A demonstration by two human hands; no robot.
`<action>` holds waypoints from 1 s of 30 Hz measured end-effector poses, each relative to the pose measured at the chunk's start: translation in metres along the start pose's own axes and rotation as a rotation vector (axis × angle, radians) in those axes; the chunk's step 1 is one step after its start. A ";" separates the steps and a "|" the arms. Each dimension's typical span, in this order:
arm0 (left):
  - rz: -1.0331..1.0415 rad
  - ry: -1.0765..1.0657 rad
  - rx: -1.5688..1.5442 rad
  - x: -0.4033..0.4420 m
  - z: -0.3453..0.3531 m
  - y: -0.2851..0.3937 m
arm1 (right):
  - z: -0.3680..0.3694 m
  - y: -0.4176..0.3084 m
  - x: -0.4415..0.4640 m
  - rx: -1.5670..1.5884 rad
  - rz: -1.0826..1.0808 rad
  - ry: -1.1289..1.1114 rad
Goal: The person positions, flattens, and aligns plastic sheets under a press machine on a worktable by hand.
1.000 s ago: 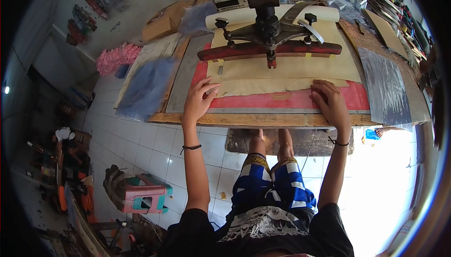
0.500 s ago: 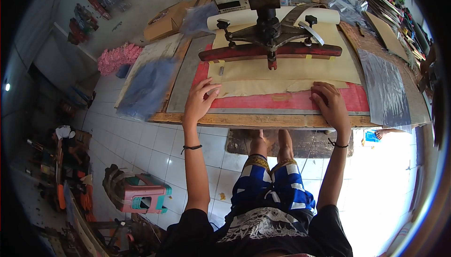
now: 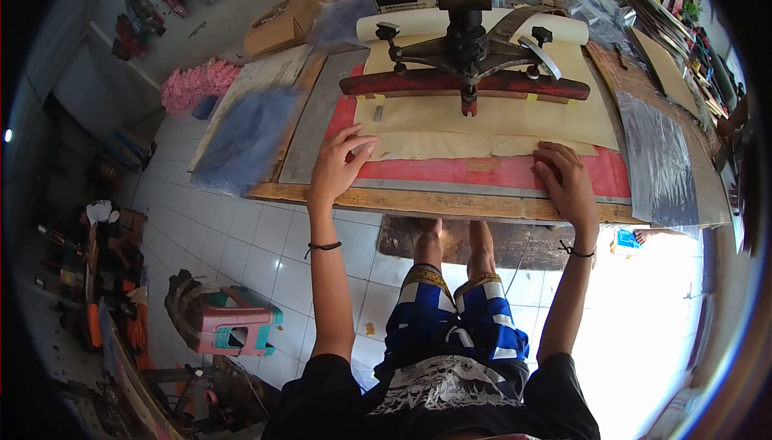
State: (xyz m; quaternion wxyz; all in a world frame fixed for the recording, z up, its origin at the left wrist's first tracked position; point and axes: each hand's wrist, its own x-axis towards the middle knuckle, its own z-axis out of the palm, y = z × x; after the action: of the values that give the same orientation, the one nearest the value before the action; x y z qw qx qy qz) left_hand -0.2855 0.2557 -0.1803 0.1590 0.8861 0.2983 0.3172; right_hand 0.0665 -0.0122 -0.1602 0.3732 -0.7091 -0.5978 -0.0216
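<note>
Tan, thin paper-like sheet [image 3: 450, 121] lies over a flat red sheet [image 3: 434, 171], under a dark metal clamp head [image 3: 470, 50] with a long red bar [image 3: 555, 88]. Hands sit at the tan sheet's two front corners, probably to keep it flat and square. Left hand [image 3: 334, 171]: half open, thumb apart, contact unclear. Right hand [image 3: 569, 183]: loosely curled, fingertips at the front edge. Neither grips anything.

The tan sheet [image 3: 515, 122] looks papery and matt, the table edge [image 3: 450, 201] rough wood.
</note>
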 end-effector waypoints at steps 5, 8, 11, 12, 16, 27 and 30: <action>0.003 0.003 -0.008 0.000 0.001 -0.002 | 0.001 0.001 0.000 -0.009 -0.005 -0.003; 0.005 0.007 -0.012 0.001 0.000 -0.001 | 0.001 0.002 0.000 -0.027 -0.007 0.003; 0.004 0.005 -0.008 -0.001 0.000 -0.001 | 0.001 0.001 0.000 -0.019 -0.008 0.002; 0.011 0.006 -0.001 0.000 0.000 -0.002 | 0.000 0.000 0.000 -0.016 -0.005 -0.001; 0.010 0.002 0.012 0.000 0.000 -0.001 | 0.001 0.001 0.001 -0.021 -0.009 0.004; -0.009 0.007 -0.023 0.000 0.002 -0.003 | 0.000 -0.003 0.000 0.006 0.030 0.009; 0.028 0.014 0.026 0.000 -0.001 0.000 | 0.001 -0.003 0.001 0.015 0.029 0.021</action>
State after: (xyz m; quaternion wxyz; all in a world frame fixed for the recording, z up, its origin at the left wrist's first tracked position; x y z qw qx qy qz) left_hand -0.2861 0.2558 -0.1799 0.1409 0.8898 0.2912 0.3219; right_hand 0.0636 -0.0104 -0.1584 0.3848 -0.7147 -0.5837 -0.0191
